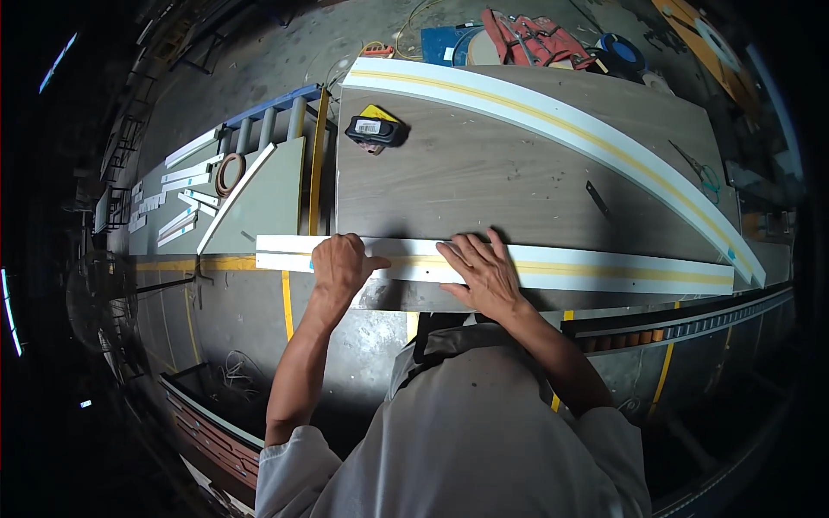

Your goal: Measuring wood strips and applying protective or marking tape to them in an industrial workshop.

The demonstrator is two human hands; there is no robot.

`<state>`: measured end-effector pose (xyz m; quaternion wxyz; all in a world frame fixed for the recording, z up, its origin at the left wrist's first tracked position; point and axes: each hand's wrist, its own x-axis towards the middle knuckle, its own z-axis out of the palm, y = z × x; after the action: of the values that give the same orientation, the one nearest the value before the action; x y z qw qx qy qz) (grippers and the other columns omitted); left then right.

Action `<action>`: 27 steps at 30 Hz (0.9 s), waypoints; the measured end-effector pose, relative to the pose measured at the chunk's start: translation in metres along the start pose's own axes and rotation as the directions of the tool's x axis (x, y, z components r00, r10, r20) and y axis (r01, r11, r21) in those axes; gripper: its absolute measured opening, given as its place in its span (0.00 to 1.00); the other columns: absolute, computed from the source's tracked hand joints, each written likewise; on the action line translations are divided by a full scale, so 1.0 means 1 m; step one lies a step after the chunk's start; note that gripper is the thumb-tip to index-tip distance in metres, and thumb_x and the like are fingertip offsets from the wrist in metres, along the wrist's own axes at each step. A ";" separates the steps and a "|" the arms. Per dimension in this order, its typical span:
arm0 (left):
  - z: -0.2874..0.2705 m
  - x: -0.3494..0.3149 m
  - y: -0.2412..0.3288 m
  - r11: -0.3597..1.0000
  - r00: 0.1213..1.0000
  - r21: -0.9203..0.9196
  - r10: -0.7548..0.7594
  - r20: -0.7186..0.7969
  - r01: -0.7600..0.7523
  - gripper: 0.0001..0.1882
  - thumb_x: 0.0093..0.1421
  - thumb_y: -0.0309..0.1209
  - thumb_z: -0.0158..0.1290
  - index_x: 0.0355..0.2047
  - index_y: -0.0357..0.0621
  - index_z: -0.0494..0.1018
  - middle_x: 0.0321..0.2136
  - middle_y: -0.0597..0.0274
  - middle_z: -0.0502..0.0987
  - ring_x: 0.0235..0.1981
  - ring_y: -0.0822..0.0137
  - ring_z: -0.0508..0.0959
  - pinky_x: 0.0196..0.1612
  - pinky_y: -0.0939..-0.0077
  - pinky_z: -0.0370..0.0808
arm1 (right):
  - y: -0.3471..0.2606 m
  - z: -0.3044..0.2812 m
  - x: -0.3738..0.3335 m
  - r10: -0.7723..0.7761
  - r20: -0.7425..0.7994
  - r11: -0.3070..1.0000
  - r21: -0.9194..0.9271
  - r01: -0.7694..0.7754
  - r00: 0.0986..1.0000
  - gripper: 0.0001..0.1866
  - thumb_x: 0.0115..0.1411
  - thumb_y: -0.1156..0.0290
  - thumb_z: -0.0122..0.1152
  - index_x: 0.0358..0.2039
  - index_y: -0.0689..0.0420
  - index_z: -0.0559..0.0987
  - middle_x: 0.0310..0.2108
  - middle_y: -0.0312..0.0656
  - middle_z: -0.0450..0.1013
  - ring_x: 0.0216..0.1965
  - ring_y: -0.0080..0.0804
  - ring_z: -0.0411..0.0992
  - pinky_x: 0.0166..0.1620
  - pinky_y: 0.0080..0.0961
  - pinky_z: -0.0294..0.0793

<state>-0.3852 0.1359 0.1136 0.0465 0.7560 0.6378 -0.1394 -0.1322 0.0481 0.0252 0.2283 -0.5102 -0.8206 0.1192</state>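
Observation:
A long straight white board (622,269) with a yellow band along its length lies near the front edge of the table. Over its left part my left hand (339,263) is closed, fingers curled across the far edge and thumb stretched to the right. My right hand (485,274) rests on the middle of the same board, its fingers spread and flat. Left of my left hand the board shows a dark groove rather than yellow. Beyond it, a longer white board (535,116) with a matching yellow band runs diagonally across the table and looks curved in this view.
On the brown tabletop (475,173) sit a black-and-yellow tape measure (377,129), a dark flat metal piece (598,198) and green-handled scissors (708,180). A red tool bag (535,39) lies past the far edge. At left, a side table (268,203) holds white strips and a brown roll (230,175).

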 end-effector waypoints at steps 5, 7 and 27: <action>-0.025 -0.003 -0.007 0.999 1.000 -0.038 0.016 -0.010 -0.016 0.34 0.42 0.62 0.70 0.16 0.37 0.78 0.14 0.51 0.77 0.17 0.54 0.79 0.24 0.61 0.74 | 0.003 -0.003 0.004 0.020 0.008 0.999 0.039 -0.021 1.000 0.47 0.49 0.48 0.75 0.66 0.54 0.68 0.56 0.45 0.72 0.60 0.40 0.70 0.70 0.57 0.51; -0.031 -0.004 -0.005 0.999 1.000 -0.036 0.021 0.011 -0.021 0.34 0.43 0.61 0.70 0.16 0.38 0.78 0.14 0.51 0.77 0.17 0.53 0.79 0.24 0.61 0.74 | 0.004 -0.006 0.004 0.026 0.036 0.998 0.050 -0.027 0.999 0.47 0.49 0.48 0.75 0.66 0.55 0.67 0.57 0.45 0.73 0.60 0.40 0.70 0.70 0.57 0.51; -0.084 -0.052 0.016 0.983 0.997 -0.185 -0.004 -0.079 -0.011 0.25 0.44 0.50 0.73 0.15 0.39 0.79 0.09 0.56 0.73 0.12 0.58 0.72 0.23 0.66 0.71 | 0.034 -0.039 -0.023 0.076 0.117 0.982 0.163 -0.095 0.990 0.51 0.47 0.62 0.77 0.69 0.55 0.61 0.56 0.48 0.74 0.60 0.42 0.70 0.71 0.47 0.54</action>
<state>-0.3641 0.1042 0.2065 0.0916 0.7544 0.6481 -0.0495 -0.0780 0.0410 0.0384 0.2197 -0.5166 -0.7963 0.2256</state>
